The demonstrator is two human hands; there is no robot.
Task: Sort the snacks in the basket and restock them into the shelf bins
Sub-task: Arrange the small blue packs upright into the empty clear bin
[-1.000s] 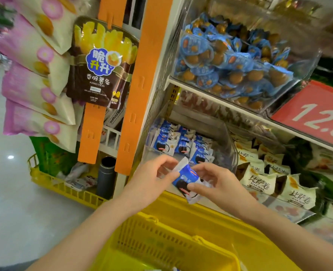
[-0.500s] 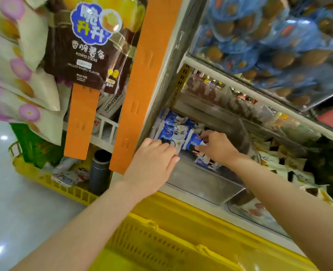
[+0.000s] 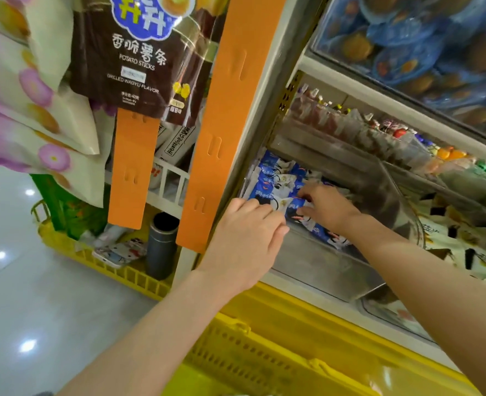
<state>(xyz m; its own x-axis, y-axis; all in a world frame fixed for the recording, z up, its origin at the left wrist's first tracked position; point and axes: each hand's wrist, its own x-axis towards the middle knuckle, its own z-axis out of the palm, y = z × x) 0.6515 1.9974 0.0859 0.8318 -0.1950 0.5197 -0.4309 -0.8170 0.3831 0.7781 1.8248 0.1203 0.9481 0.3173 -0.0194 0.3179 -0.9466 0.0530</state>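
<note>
Down at the clear bin beside the orange strip, both hands are put over the front wall and onto the blue-and-white packets.

Right hand: thumb and bent fingers are set on one packet near the front of the pile, apparently pinched on it. This is judged to be seating it in line with the others.

Left hand: laid over the bin's near-left corner, knuckles up, fingertips hidden among the packets. Grip or mere press cannot be told. It is likely used to hold the row back so nothing is toppled while the packet is slotted in. Hands are kept close together, not touching.

Packets: small flat pouches, blue with white panels and dark round biscuit pictures, glossy film. They are overlapped in rows at the back-left; the bin's front-right part is seen bare. Film looks thin and slippery, so light pressure should be enough.

Basket: yellow, parked directly below the bin, so refills can be lifted straight up. Contents not shown. Restocking of this bin is judged under way, not finished.
</note>
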